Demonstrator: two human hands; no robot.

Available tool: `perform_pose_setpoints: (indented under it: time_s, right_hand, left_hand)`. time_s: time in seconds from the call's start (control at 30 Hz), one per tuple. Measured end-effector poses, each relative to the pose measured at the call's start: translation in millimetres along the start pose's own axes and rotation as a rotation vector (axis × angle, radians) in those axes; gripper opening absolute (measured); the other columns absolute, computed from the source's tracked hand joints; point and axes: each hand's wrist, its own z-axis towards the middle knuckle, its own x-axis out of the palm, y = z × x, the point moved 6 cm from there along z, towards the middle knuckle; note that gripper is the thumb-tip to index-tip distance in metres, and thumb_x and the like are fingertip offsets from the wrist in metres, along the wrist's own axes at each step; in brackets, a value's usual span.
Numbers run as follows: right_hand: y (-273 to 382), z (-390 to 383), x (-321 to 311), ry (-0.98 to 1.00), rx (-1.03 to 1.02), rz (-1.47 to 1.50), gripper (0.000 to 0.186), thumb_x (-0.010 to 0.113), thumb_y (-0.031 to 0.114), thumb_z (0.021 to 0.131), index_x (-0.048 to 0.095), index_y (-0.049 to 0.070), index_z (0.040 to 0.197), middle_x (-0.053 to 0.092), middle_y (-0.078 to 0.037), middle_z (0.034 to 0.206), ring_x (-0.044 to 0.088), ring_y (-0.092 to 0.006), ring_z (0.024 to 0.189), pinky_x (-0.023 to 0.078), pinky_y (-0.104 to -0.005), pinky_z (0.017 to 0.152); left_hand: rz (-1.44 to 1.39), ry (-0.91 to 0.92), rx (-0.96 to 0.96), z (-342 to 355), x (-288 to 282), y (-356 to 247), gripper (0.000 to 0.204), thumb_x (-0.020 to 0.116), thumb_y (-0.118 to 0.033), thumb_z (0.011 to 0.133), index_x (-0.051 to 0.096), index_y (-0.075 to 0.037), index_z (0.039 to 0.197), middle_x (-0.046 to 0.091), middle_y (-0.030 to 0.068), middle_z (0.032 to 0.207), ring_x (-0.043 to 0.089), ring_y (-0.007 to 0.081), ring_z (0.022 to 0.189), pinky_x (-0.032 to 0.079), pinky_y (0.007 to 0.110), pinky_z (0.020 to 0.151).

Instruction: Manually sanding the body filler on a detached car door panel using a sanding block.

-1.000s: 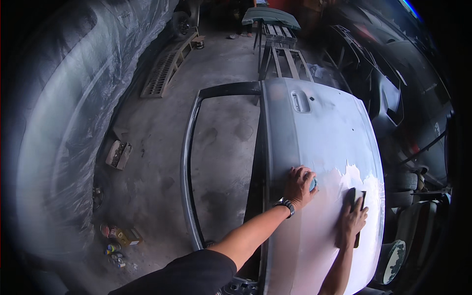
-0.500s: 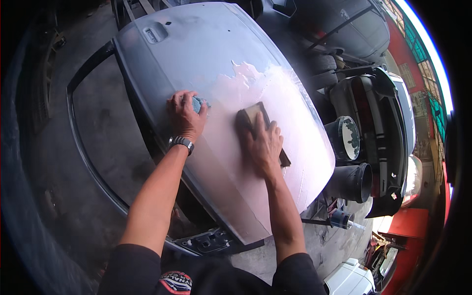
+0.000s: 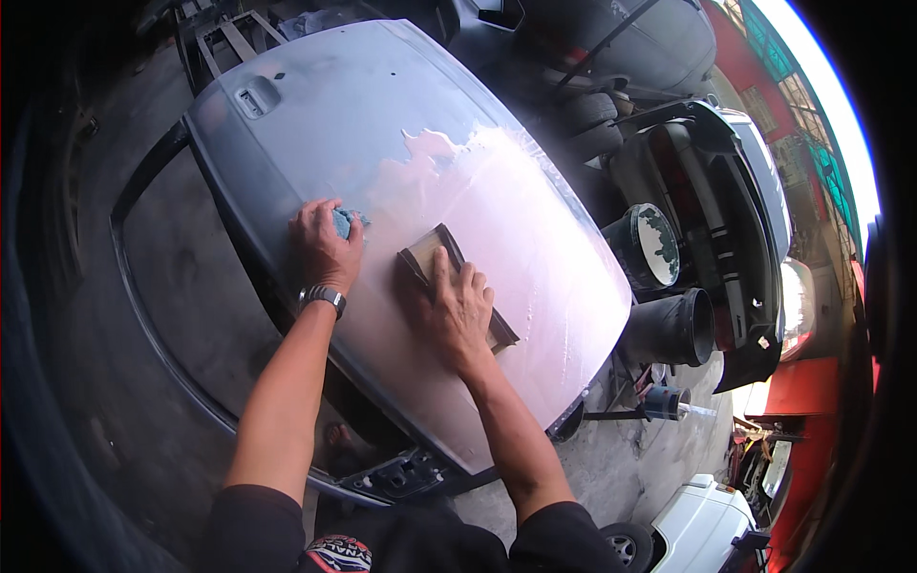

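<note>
Concrete floor (image 3: pixel 181 277) at far left, grey and dusty, seen through a dark window frame (image 3: pixel 129 286). Door panel (image 3: pixel 334 124) lies flat: grey, matte, curved, with a recessed handle pocket (image 3: pixel 256 98) near its far end. Left hand (image 3: pixel 323 246) curled shut on a blue cloth (image 3: pixel 344 222), pressed to the panel at the edge of a pale pink filler patch (image 3: pixel 506 220). Patch is smooth, with a ragged far border. Right hand (image 3: pixel 457 307) pressed flat, fingers spread over a rectangular sanding block (image 3: pixel 435 250), on the patch. Bare panel lies open beyond both hands. Right of the panel: a paint-smeared bucket (image 3: pixel 646 246), a black tub (image 3: pixel 676 329), car bodies (image 3: pixel 745 191).
</note>
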Motion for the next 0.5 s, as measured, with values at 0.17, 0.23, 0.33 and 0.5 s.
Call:
perform_pose_setpoints:
  time_s: [0.17, 0.23, 0.33, 0.5]
  right_hand:
    - [-103.8, 135.6, -10.2, -0.044, 0.196, 0.011, 0.068, 0.069, 0.042, 0.091, 0.049, 0.008, 0.146, 0.056, -0.021, 0.122, 0.057, -0.0378, 0.111, 0.045, -0.0508, 0.090]
    - [-145.2, 177.4, -3.6, -0.004, 0.316, 0.016, 0.063, 0.068, 0.043, 0.092, 0.052, 0.007, 0.141, 0.056, -0.022, 0.124, 0.057, -0.0402, 0.115, 0.046, -0.0521, 0.091]
    - [-125.5, 164.8, 8.6, -0.072, 0.231, 0.017, 0.062, 0.068, 0.042, 0.092, 0.052, 0.007, 0.141, 0.056, -0.022, 0.124, 0.057, -0.0400, 0.114, 0.046, -0.0515, 0.091]
    - [-26.5, 21.4, 8.5, -0.030, -0.037, 0.022, 0.081, 0.076, 0.042, 0.083, 0.045, 0.010, 0.150, 0.054, -0.022, 0.121, 0.056, -0.0343, 0.106, 0.046, -0.0473, 0.085]
  left_hand:
    - [-0.028, 0.055, -0.048, 8.5, 0.5, -30.5, 0.028, 0.075, -0.016, 0.082, 0.064, -0.008, 0.106, 0.062, 0.0143, 0.117, 0.055, 0.0352, 0.114, 0.044, 0.047, 0.100]
    - [-0.032, 0.071, -0.041, 2.9, 13.5, -32.8, 0.028, 0.075, -0.016, 0.082, 0.064, -0.008, 0.106, 0.062, 0.0144, 0.117, 0.055, 0.0353, 0.115, 0.044, 0.047, 0.100]
    - [-0.043, 0.032, 0.003, 0.2, 14.7, -22.2, 0.031, 0.076, -0.018, 0.080, 0.064, -0.009, 0.107, 0.060, 0.0129, 0.117, 0.055, 0.0356, 0.110, 0.046, 0.048, 0.096]
    - [0.070, 0.062, -0.048, 0.5, 5.3, 3.5, 0.030, 0.075, -0.020, 0.081, 0.064, -0.009, 0.108, 0.059, 0.0134, 0.119, 0.054, 0.0364, 0.114, 0.045, 0.049, 0.098]
